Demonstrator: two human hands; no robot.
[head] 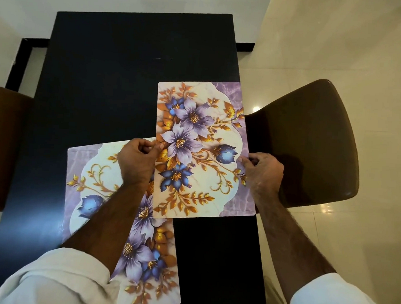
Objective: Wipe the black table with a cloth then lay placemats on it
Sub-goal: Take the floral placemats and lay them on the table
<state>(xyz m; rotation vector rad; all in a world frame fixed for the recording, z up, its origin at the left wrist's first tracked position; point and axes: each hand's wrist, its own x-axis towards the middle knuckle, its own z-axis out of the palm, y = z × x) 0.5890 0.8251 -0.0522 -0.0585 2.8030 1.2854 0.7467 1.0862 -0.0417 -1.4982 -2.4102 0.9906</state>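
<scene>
From the head camera: both hands are on one rectangular floral placemat with purple and blue flowers and gold leaves (202, 152). The left hand (137, 158) pinches its left edge, the right hand (262, 171) pinches its right edge, and the fingers of both are curled in tight. The mat sits over the right side of the long matte black table (129, 78), and its right edge pokes out past the table's side, above the brown moulded chair (311, 143). That overhang is the first worry, because a mat let go there could tip or slide off towards the seat.

A second matching floral placemat (93, 183) lies askew on the near left of the table, its upper corner tucked under the held one (whether the two actually touch, I can't tell). If the held mat goes down as it is, the two overlap crookedly. The left forearm also crosses the lower mat, so a careless sweep could drag it further out of line.
</scene>
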